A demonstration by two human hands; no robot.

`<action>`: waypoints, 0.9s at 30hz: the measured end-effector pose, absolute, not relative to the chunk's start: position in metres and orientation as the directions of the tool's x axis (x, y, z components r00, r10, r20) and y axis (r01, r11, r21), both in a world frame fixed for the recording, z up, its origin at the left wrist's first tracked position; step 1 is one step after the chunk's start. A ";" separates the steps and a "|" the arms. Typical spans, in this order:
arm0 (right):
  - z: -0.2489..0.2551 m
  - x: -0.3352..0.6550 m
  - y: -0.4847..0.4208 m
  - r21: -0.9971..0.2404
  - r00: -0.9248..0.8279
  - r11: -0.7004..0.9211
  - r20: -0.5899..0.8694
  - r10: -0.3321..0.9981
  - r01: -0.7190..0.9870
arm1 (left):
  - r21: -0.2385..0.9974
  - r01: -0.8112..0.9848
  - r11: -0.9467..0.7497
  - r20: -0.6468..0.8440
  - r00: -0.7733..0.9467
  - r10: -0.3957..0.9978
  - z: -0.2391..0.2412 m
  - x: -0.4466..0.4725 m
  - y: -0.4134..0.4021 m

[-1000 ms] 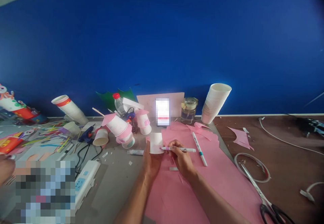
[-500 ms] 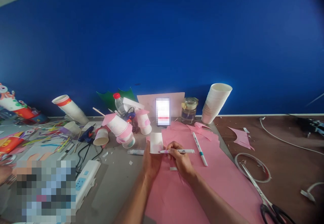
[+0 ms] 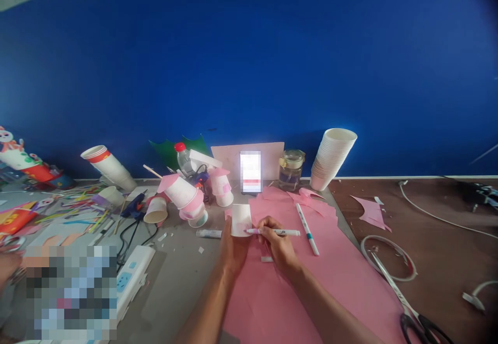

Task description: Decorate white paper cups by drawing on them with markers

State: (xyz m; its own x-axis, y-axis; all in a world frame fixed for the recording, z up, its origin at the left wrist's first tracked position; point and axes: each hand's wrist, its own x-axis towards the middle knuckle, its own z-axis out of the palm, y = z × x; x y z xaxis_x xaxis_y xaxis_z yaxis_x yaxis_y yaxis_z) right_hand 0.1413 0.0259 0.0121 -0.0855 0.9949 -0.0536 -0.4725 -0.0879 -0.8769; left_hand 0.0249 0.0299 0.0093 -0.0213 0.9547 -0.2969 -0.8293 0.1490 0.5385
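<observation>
My left hand [image 3: 232,248] is closed round a white paper cup [image 3: 241,218] and holds it over the near edge of the pink paper [image 3: 311,292]. Between the fingers of my right hand [image 3: 277,239] is a white marker [image 3: 287,232] with a pinkish tip, which meets the cup's side at the lower right. A faint pink mark shows there. A second marker [image 3: 307,230] with a teal band lies on the pink paper to the right. Left of my left hand a clear, pale pen-like tube [image 3: 209,234] rests on the grey table.
Pink-and-white cup figures [image 3: 179,193] stand at the left. A lit phone [image 3: 251,173], a glass jar [image 3: 291,170] and a cup stack [image 3: 333,157] line the back. Scissors [image 3: 404,307] and a tape ring [image 3: 388,257] lie right. A power strip [image 3: 132,276] and another person's hand [image 3: 10,261] are at left.
The marker tip has shifted very slightly on the cup's side. Both hands keep the same grip, and the surroundings look unchanged.
</observation>
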 end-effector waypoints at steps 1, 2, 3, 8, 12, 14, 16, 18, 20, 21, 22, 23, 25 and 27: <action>0.012 0.141 0.026 -0.883 -0.104 -0.088 -0.045 0.994 -0.461 | 0.549 -0.819 0.164 -0.290 -0.003 0.957 0.009 0.025 0.030; 0.013 0.142 0.026 -0.884 -0.109 -0.087 -0.041 0.993 -0.459 | 0.557 -0.813 0.169 -0.284 0.004 0.959 0.009 0.025 0.030; 0.013 0.142 0.026 -0.881 -0.100 -0.086 -0.044 0.994 -0.465 | 0.559 -0.812 0.165 -0.282 0.001 0.959 0.008 0.024 0.030; 0.014 0.142 0.026 -0.885 -0.059 -0.071 -0.049 0.997 -0.461 | 0.537 -0.829 0.157 -0.308 -0.020 0.951 0.008 0.024 0.030; 0.013 0.142 0.026 -0.900 -0.088 -0.074 -0.040 0.995 -0.428 | 0.568 -0.805 0.168 -0.307 -0.019 0.951 0.008 0.025 0.029; 0.014 0.143 0.026 -0.893 -0.040 -0.067 -0.055 0.998 -0.445 | 0.578 -0.801 0.154 -0.292 -0.027 0.956 0.009 0.025 0.029; 0.014 0.144 0.026 -0.902 -0.039 -0.063 -0.051 0.998 -0.428 | 0.587 -0.794 0.159 -0.278 -0.014 0.961 0.010 0.025 0.029; 0.015 0.144 0.026 -0.919 -0.101 -0.075 -0.039 0.994 -0.388 | 0.596 -0.785 0.169 -0.274 0.000 0.962 0.010 0.025 0.030; 0.016 0.145 0.026 -0.922 -0.130 -0.083 -0.036 0.991 -0.378 | 0.592 -0.789 0.163 -0.277 -0.010 0.961 0.009 0.025 0.030; 0.016 0.145 0.026 -0.919 -0.116 -0.081 -0.039 0.992 -0.385 | 0.587 -0.795 0.154 -0.280 -0.021 0.960 0.009 0.025 0.030; 0.017 0.145 0.026 -0.917 -0.087 -0.072 -0.041 0.995 -0.393 | 0.583 -0.800 0.142 -0.279 -0.033 0.960 0.009 0.025 0.030; 0.017 0.145 0.026 -0.915 -0.059 -0.061 -0.041 0.997 -0.398 | 0.582 -0.802 0.137 -0.275 -0.036 0.961 0.009 0.025 0.030; 0.017 0.145 0.025 -0.923 -0.057 -0.050 -0.030 0.998 -0.383 | 0.585 -0.798 0.144 -0.271 -0.025 0.962 0.008 0.025 0.030; 0.018 0.145 0.025 -0.934 -0.109 -0.053 -0.016 0.994 -0.352 | 0.589 -0.793 0.159 -0.278 -0.014 0.960 0.006 0.024 0.030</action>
